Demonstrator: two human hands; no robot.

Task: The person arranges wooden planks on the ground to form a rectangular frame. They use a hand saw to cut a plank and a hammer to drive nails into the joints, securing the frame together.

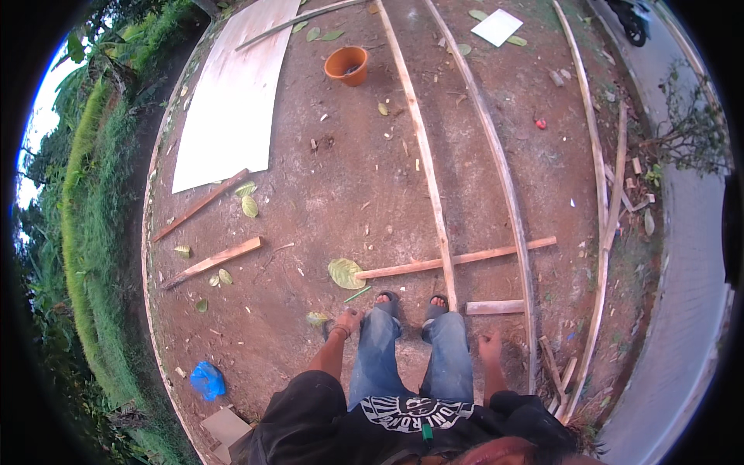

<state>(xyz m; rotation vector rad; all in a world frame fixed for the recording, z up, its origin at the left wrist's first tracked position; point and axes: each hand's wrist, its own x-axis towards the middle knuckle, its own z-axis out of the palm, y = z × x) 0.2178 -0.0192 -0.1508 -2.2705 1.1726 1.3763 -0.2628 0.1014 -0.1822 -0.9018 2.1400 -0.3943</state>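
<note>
**Bare-earth yard with laid-out timber strips**

Reddish-brown packed ground (333, 194), littered with dry leaves, bordered by grass at left and pavement at right. Long pale wooden strips (422, 147) run lengthwise; a shorter crosspiece (457, 260) lies over one, just ahead of the sandalled feet. A smooth pale plywood sheet (232, 101) lies upper left, a round orange bucket (346, 64) beside it, a crumpled blue bag (207, 380) lower left. The left hand (347, 321) hangs with its grip closed on a small dark object; the right hand (489, 344) is fisted, empty.
</note>
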